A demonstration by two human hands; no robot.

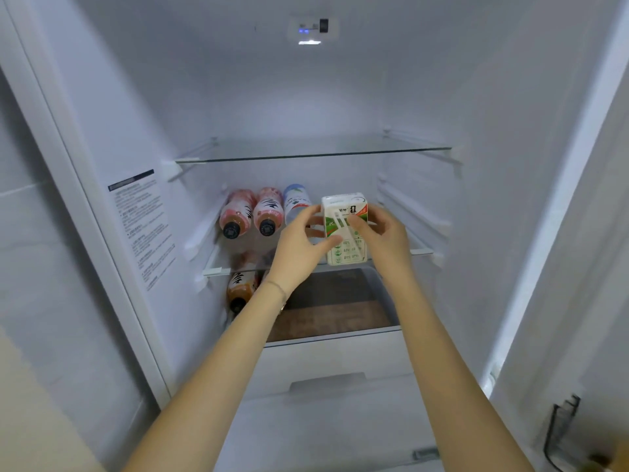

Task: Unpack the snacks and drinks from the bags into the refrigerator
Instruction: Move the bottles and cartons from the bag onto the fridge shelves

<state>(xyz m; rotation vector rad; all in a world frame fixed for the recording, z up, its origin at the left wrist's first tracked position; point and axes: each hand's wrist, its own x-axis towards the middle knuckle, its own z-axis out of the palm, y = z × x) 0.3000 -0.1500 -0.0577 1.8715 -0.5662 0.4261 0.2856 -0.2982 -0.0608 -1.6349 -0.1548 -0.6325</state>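
A white drink carton (pixel 345 212) with green and red print and an attached straw is held upright at the front of the refrigerator's lower glass shelf (pixel 212 270). My left hand (pixel 303 243) grips its left side and my right hand (pixel 384 233) grips its right side. On that shelf, to the left, lie two pink-labelled bottles (pixel 238 212) (pixel 269 211) and a blue-white bottle (pixel 296 201), caps toward me. Under the shelf an orange-labelled bottle (pixel 240 289) lies at the left, partly hidden by my left forearm.
The upper glass shelf (pixel 313 153) holds nothing. A white drawer (pixel 333 352) stands below, with a brownish inside. The refrigerator's left wall carries a printed label (pixel 143 226). A black wire object (pixel 561 427) shows at the lower right.
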